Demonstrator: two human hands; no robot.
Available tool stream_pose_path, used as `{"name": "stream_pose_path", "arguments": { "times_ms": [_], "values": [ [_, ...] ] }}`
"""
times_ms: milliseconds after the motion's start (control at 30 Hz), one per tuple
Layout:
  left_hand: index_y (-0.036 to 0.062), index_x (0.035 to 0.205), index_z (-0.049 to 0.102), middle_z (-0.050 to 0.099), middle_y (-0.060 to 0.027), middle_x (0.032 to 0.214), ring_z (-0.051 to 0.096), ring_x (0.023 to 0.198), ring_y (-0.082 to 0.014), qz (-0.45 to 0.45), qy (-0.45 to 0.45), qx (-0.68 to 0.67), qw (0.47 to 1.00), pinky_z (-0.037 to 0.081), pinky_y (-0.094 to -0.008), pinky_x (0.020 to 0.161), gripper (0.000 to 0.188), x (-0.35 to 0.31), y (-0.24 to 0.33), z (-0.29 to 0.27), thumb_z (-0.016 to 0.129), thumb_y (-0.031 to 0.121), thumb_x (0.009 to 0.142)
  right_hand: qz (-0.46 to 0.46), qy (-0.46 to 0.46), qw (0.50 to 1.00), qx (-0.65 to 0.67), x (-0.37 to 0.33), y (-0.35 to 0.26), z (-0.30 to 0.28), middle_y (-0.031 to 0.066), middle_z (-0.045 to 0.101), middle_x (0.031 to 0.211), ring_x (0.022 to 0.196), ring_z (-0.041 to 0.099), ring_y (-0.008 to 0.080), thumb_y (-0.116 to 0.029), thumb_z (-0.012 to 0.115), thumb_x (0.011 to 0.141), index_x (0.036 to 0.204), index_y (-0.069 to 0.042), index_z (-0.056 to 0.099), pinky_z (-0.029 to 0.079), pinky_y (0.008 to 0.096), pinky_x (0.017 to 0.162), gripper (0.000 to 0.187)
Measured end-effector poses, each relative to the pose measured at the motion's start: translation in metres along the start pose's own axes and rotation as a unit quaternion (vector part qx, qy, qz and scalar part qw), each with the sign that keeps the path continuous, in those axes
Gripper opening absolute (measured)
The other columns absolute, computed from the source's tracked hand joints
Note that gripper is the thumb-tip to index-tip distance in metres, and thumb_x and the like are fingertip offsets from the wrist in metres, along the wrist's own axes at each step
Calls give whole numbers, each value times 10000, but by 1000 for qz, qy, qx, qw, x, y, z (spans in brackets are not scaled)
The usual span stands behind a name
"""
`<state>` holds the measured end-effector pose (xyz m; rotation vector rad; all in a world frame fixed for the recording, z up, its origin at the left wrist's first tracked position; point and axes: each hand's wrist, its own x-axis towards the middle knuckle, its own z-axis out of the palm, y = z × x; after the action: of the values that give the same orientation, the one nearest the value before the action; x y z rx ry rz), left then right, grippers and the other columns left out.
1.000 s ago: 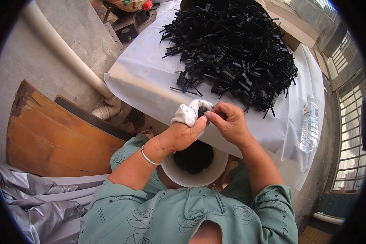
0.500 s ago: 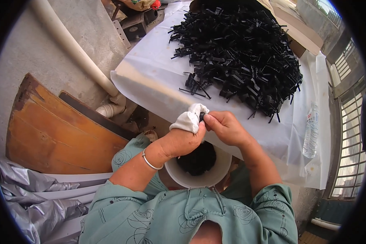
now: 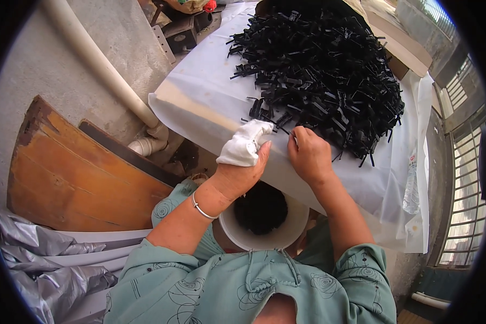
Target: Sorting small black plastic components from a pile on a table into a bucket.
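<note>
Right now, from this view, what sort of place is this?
Probably a makeshift work area: a heap of black plastic parts lies on a sheet-covered table, a white bucket is below its edge, and a cream pipe runs along bare concrete.

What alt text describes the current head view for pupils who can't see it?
A person's left hand, partly wrapped in white cloth, and bare right hand are apart at the near edge of a sheet-covered table. Beyond them lies a heap of small black pieces; below, a pale bucket holds dark contents.
</note>
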<state>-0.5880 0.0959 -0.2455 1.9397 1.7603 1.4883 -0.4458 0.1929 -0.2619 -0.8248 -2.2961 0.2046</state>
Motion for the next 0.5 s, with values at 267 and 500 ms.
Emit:
{"name": "stream_pose_path", "arguments": {
  "times_ms": [267,500],
  "values": [
    [4,1145,488,575,-67,979,529,667,-67,-236,-141,-191,942,458,-210,530,272,8,11,10,501,53,878,-134,-8,980,150,-22,-20,-33,100,545,688,520,511,246,-44,623,754,821,-57,540,418,325,475,108],
    [-9,1125,499,557,-19,848,498,611,-51,-225,-155,-348,897,444,-201,523,270,5,28,13,504,22,857,177,-19,908,379,-20,-11,-30,-78,423,654,601,338,15,-155,622,853,738,-35,514,292,188,502,198]
  ]
}}
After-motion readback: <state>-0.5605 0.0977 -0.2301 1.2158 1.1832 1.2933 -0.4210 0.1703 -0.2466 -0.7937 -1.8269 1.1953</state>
